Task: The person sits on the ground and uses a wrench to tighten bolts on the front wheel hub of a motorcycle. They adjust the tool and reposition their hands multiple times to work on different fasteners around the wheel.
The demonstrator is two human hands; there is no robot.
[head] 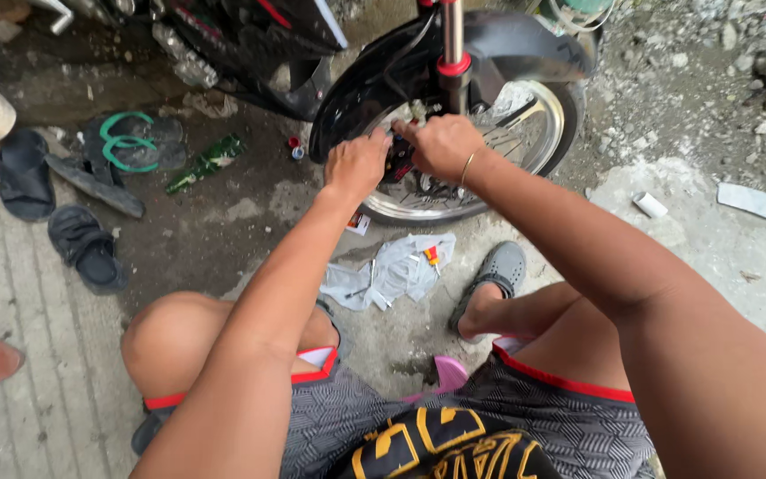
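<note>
A motorcycle's front wheel [534, 133] with a silver rim and a black mudguard [507, 44] stands in front of me. Both my hands are pressed against the wheel hub, beside the fork leg [452, 53] with its red ring. My left hand [356, 164] has its fingers curled at the hub's left side. My right hand [441, 146], with a thin bracelet on the wrist, grips a part at the hub; what it holds is hidden by the fingers. On the ground below the wheel lies a crumpled clear plastic sheet [392, 270] with small tools or parts on it.
Several sandals and slippers [90, 248] lie on the left; a green bottle [206, 164] lies near the motorcycle body [250, 44]. My knees and grey shoe [494, 275] are close under the wheel. Rubble and a white scrap [649, 204] lie on the right.
</note>
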